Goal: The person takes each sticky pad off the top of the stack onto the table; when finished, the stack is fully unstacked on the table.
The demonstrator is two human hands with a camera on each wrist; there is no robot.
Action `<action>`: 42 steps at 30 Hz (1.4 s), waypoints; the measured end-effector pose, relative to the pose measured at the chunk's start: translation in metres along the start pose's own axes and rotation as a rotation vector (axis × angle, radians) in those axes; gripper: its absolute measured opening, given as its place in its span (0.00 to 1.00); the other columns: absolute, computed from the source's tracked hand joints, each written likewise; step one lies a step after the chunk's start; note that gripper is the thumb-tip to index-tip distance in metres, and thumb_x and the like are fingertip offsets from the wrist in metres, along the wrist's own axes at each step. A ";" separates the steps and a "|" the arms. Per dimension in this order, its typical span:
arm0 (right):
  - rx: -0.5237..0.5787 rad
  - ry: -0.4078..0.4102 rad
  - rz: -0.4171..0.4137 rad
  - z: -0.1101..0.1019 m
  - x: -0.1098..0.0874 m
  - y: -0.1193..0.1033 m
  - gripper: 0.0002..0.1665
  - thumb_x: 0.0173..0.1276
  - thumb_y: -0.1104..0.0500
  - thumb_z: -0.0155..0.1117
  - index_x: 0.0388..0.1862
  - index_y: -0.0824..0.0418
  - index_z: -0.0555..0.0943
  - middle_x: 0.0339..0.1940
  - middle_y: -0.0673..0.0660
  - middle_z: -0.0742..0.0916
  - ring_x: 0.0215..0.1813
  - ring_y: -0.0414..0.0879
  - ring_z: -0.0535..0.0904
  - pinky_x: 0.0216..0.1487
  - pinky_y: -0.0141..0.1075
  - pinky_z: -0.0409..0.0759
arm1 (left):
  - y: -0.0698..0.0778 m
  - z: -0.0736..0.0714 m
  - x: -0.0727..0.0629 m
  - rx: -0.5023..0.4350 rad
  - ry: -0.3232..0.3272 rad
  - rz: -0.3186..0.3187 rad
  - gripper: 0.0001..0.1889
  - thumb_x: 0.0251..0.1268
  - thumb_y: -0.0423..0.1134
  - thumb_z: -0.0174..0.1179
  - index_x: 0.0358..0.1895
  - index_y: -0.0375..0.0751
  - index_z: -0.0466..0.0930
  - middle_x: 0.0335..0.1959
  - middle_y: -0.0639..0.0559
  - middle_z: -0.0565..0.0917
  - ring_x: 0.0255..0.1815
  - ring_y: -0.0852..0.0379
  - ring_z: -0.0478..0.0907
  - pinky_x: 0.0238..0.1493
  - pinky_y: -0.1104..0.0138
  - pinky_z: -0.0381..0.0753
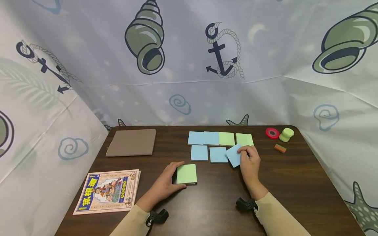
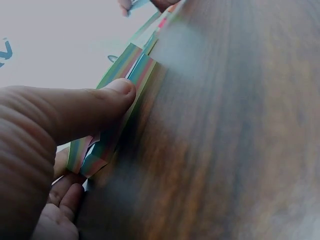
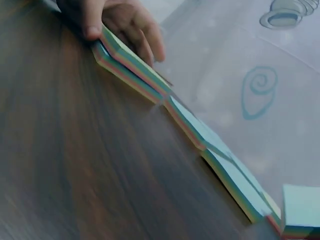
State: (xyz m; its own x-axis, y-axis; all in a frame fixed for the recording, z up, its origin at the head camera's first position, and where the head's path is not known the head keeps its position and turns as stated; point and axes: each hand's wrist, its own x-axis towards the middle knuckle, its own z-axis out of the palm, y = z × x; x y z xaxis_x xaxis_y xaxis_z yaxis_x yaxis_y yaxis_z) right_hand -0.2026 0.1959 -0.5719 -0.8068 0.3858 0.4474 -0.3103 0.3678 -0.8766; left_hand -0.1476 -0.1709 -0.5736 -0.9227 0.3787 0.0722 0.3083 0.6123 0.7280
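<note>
My left hand [image 1: 165,183] grips a stack of two sticky note pads [image 1: 186,173] with a green top, thumb along the near edge and fingers round the far side. Striped, many-coloured edges show on the pads [image 2: 112,110] in the left wrist view, low over the table. Farther right, my right hand [image 1: 251,160] pinches a tilted blue sticky note piece [image 1: 234,156] by its right side. It overlaps the edge of a blue pad [image 1: 218,154], with another blue pad [image 1: 199,152] to the left. My right fingers are out of sight in the right wrist view.
Behind are blue pads [image 1: 196,138] and green pads [image 1: 226,139] in a row. At the back right lie a red ring-shaped item [image 1: 272,133], a light green object [image 1: 286,134] and a small orange-green block [image 1: 280,148]. A brown folder [image 1: 131,143] and a book [image 1: 107,191] lie left.
</note>
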 end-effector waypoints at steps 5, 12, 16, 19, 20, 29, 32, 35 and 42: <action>-0.213 0.002 0.007 -0.007 0.011 0.008 0.18 0.74 0.68 0.57 0.27 0.56 0.89 0.32 0.53 0.81 0.35 0.43 0.74 0.40 0.35 0.71 | -0.001 0.001 0.002 -0.009 -0.009 -0.008 0.49 0.62 0.45 0.83 0.84 0.52 0.65 0.75 0.52 0.75 0.76 0.48 0.73 0.72 0.43 0.76; -0.412 -0.186 0.004 -0.009 0.019 0.013 0.16 0.79 0.62 0.55 0.31 0.56 0.85 0.30 0.57 0.83 0.38 0.56 0.74 0.45 0.46 0.70 | -0.001 0.001 0.001 -0.016 0.005 -0.005 0.49 0.62 0.46 0.83 0.84 0.53 0.65 0.76 0.51 0.75 0.77 0.47 0.73 0.72 0.41 0.76; -0.500 -0.265 -0.017 -0.008 0.018 0.013 0.15 0.80 0.62 0.54 0.33 0.54 0.84 0.30 0.58 0.82 0.38 0.58 0.72 0.47 0.47 0.66 | -0.001 0.000 0.000 -0.024 -0.003 -0.019 0.49 0.62 0.45 0.83 0.84 0.53 0.65 0.76 0.51 0.74 0.78 0.47 0.72 0.73 0.41 0.75; -0.549 -0.305 -0.015 -0.007 0.016 0.011 0.15 0.81 0.61 0.53 0.35 0.53 0.83 0.32 0.59 0.82 0.41 0.60 0.71 0.50 0.50 0.64 | -0.001 0.000 0.000 -0.030 -0.008 -0.025 0.49 0.62 0.45 0.83 0.84 0.54 0.66 0.76 0.52 0.74 0.78 0.47 0.72 0.75 0.41 0.74; -0.564 -0.318 -0.010 -0.007 0.016 0.010 0.14 0.81 0.60 0.52 0.36 0.52 0.83 0.33 0.59 0.82 0.42 0.61 0.70 0.50 0.52 0.64 | 0.000 0.000 0.000 -0.029 -0.006 -0.026 0.49 0.62 0.45 0.83 0.84 0.54 0.66 0.76 0.52 0.74 0.78 0.47 0.72 0.75 0.41 0.74; -0.622 -0.303 -0.010 -0.006 0.011 0.005 0.10 0.77 0.59 0.55 0.36 0.49 0.81 0.40 0.61 0.72 0.46 0.61 0.63 0.48 0.53 0.55 | 0.001 0.000 0.002 -0.014 0.011 -0.006 0.49 0.61 0.45 0.83 0.84 0.52 0.66 0.75 0.52 0.76 0.77 0.47 0.73 0.73 0.41 0.75; -0.596 -0.263 -0.038 -0.006 0.010 0.007 0.10 0.75 0.61 0.58 0.33 0.50 0.82 0.39 0.59 0.69 0.44 0.59 0.61 0.48 0.52 0.53 | 0.001 0.000 0.003 -0.017 0.008 -0.008 0.48 0.61 0.45 0.83 0.84 0.53 0.66 0.75 0.52 0.76 0.77 0.47 0.73 0.73 0.41 0.75; -0.540 -0.213 -0.075 -0.005 0.009 0.008 0.09 0.73 0.63 0.60 0.34 0.53 0.84 0.36 0.58 0.70 0.42 0.58 0.63 0.49 0.51 0.57 | -0.001 0.001 0.003 -0.010 0.006 -0.012 0.48 0.61 0.45 0.83 0.84 0.54 0.66 0.75 0.54 0.76 0.77 0.48 0.73 0.74 0.41 0.74; -0.246 -0.091 -0.157 0.007 -0.005 -0.006 0.11 0.74 0.69 0.58 0.40 0.60 0.87 0.21 0.49 0.71 0.22 0.42 0.64 0.28 0.35 0.64 | -0.002 0.001 -0.001 0.002 0.002 0.009 0.48 0.61 0.44 0.84 0.83 0.51 0.67 0.75 0.54 0.76 0.76 0.49 0.73 0.73 0.42 0.75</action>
State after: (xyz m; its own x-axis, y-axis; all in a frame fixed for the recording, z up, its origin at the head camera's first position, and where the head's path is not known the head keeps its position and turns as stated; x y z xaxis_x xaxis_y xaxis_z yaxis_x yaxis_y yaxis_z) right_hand -0.1998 0.1860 -0.5707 -0.8041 0.2346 0.5462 -0.3121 0.6154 -0.7238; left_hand -0.1475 -0.1717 -0.5759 -0.9206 0.3823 0.0800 0.3167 0.6106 0.7259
